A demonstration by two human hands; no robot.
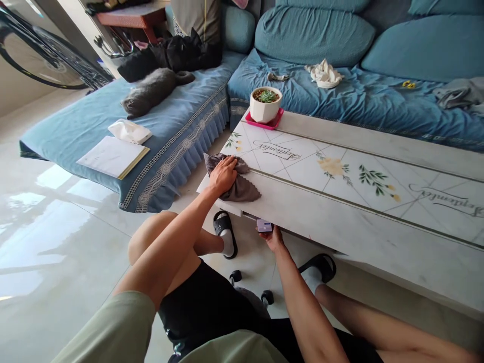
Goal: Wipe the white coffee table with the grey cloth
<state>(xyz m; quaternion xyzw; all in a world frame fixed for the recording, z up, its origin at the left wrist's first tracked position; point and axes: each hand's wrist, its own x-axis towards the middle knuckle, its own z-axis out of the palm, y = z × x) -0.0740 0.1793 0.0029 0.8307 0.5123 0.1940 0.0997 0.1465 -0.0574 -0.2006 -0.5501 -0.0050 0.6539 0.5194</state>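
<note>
My left hand (223, 175) presses down on a brown-grey cloth (244, 189) with its fingers together over the bunched fabric. The cloth lies at the near left corner of a white coffee table (298, 212) and hangs slightly past its end. Just below the table's front edge, my right hand (275, 238) grips a phone (264, 225) with its lit screen facing up. Most of the right fingers are hidden behind the phone.
On the table's far left corner, a potted succulent (265, 105) stands on a pink saucer (280, 120). The blue sofa (189, 126) carries a grey cat (155, 91), a tissue pack (129, 131), a flat white box (113, 156) and a crumpled white cloth (324, 74). Chair casters (267, 297) sit between my feet.
</note>
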